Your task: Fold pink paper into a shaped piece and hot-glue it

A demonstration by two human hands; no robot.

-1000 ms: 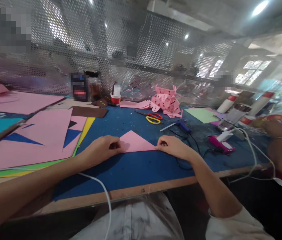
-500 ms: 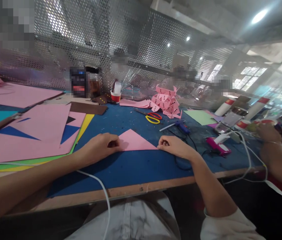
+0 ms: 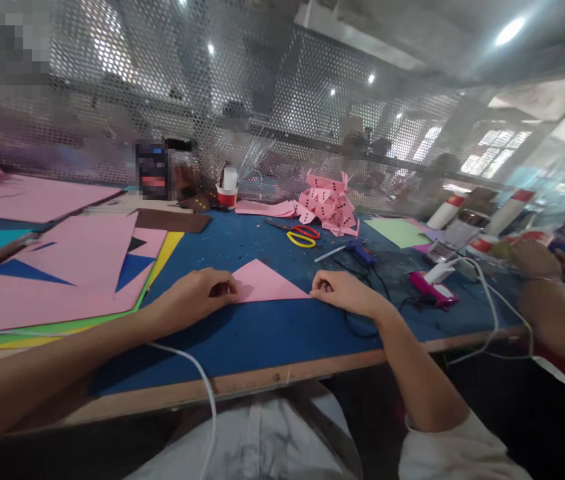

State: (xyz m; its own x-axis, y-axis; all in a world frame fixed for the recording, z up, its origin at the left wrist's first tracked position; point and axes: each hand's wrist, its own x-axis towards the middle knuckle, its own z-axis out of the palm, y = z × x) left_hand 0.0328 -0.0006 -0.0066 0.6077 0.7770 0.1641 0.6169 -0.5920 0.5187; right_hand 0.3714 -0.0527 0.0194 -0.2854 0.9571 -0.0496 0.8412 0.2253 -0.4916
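A pink paper triangle (image 3: 263, 283) lies flat on the blue table top (image 3: 272, 333) in front of me. My left hand (image 3: 195, 297) pinches its left corner with curled fingers. At the triangle's right corner my right hand (image 3: 343, 291) is curled too, fingertips pressed on the paper. Both hands rest on the table.
Large pink sheets with cut-out triangles (image 3: 62, 273) lie at the left over green and yellow sheets. Scissors (image 3: 302, 235), a glue gun (image 3: 359, 251), a pink tool (image 3: 427, 288) and cables sit behind and right. A pile of pink cut pieces (image 3: 329, 205) lies by the perforated metal screen. Another person's hands (image 3: 542, 267) work at the right.
Both hands keep their hold on the pink triangle's corners. Only the view has shifted slightly.
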